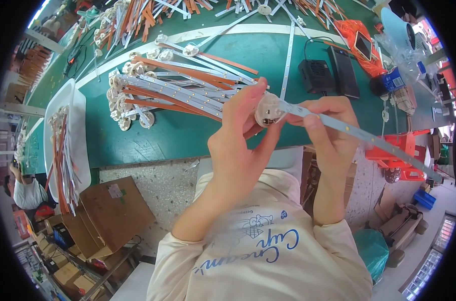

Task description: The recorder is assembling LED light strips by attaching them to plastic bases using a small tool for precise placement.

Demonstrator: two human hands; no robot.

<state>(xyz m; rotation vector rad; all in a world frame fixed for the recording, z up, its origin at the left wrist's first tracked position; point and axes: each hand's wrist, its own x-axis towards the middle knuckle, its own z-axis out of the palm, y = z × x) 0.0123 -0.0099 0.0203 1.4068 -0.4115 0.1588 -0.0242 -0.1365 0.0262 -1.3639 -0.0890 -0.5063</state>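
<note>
Between the thumb and fingers of my left hand (239, 133) is a round white plastic cap (266, 109), its open face turned up with small dark metal parts inside. My right hand (334, 125) pinches a long white LED strip (373, 139) close to one end. That end lies at the cap's edge; whether the two are joined I cannot tell. The strip's far end sticks out to the right, past the table edge. Left of my hands, a heap of LED strips (180, 93) with white round caps and orange-brown backing lies on the green table.
On the green table (152, 145) are a black box-shaped device (316, 75), a dark flat case (343, 71) and a phone (362, 45) on an orange bag. A white bin (81, 135) with strips stands left. More strips (152, 15) lie at the back. Below sits a cardboard box (110, 215).
</note>
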